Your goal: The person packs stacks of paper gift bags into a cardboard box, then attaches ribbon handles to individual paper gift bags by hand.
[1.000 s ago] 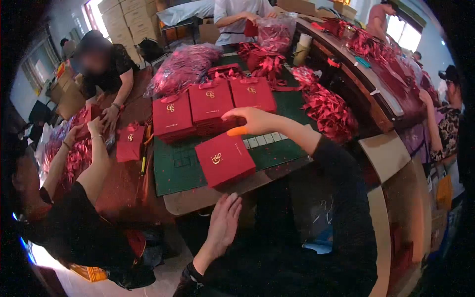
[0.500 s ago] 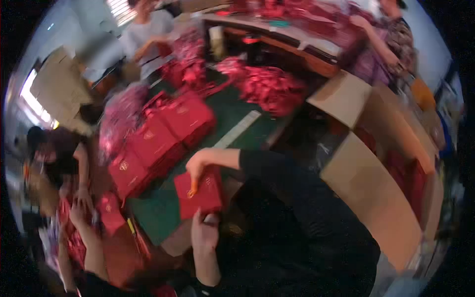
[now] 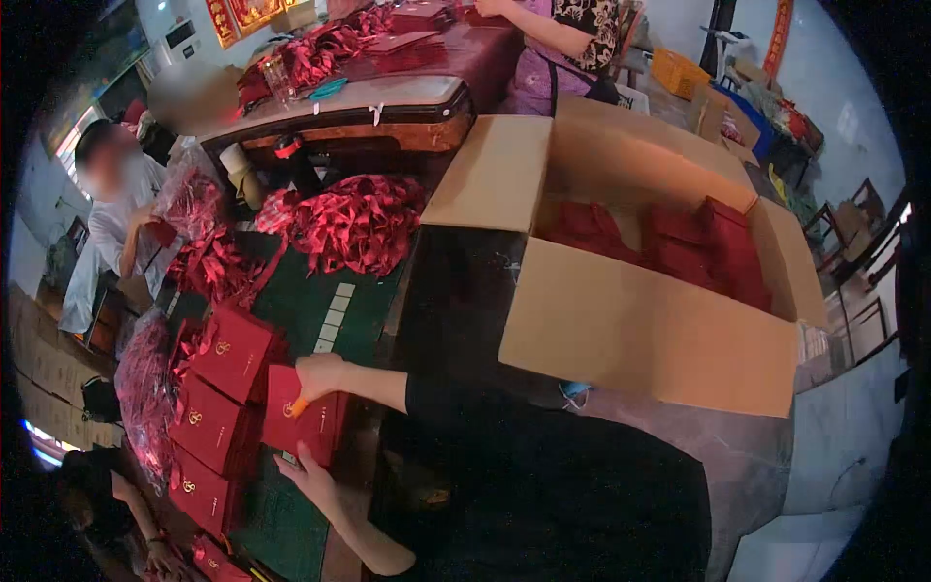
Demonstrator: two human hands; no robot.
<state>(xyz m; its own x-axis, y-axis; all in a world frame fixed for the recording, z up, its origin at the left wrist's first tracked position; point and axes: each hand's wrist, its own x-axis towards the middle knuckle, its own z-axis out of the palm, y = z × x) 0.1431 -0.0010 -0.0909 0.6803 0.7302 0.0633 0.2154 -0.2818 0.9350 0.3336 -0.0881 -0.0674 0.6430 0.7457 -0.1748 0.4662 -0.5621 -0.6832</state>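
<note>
A stack of red bags with gold print [image 3: 312, 427] lies at the near edge of the green mat [image 3: 291, 514]. My right hand [image 3: 322, 380] grips it from the far side, its thumb, in an orange cover, lying over the top. My left hand [image 3: 312, 475] is at the stack's near side, fingers against its edge. Three neat piles of red bags, one of them here [image 3: 211, 422], stand in a row to the left. A large open carton [image 3: 640, 330] at the right holds more red bags [image 3: 679, 242].
Red ribbon bundles [image 3: 359, 223] and a dark bottle [image 3: 296, 160] stand beyond the mat. A plastic-wrapped bundle [image 3: 145, 398] lies at the left. Co-workers [image 3: 121, 204] are at the left, and another person [image 3: 572, 48] is at the far table [image 3: 465, 58].
The view has turned right, bringing the carton fully into sight. My right hand has closed on the stack, and my left hand has come up to its near side.
</note>
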